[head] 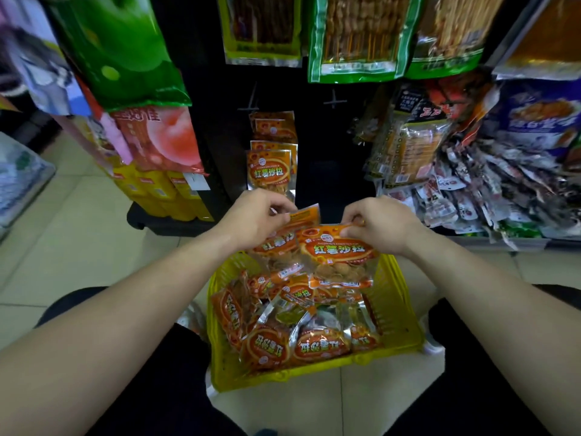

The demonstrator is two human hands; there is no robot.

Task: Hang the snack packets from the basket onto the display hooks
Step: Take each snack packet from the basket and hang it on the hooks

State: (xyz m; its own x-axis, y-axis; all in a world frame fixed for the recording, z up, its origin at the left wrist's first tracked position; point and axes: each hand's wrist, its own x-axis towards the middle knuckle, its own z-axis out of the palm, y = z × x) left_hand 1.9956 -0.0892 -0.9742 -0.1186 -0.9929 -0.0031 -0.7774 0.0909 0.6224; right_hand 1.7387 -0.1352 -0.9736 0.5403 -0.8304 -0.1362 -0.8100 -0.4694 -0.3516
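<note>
A yellow plastic basket (397,313) stands on the floor between my knees, holding several orange snack packets (320,343). Above its far edge my left hand (256,215) pinches the top of one orange packet (278,245). My right hand (375,223) pinches the top edge of a second orange packet (338,251) that overlaps the first. Both packets hang over the basket. On the black display panel behind, matching orange packets (268,173) hang in two rows from hooks. A bare display hook (334,102) shows to their right.
Green skewer packs (355,36) hang at the top. A green and a pink bag (157,136) hang left, above yellow boxes (160,187). A heap of small dark packets (490,190) fills the right shelf. Pale floor tiles (78,234) surround the basket.
</note>
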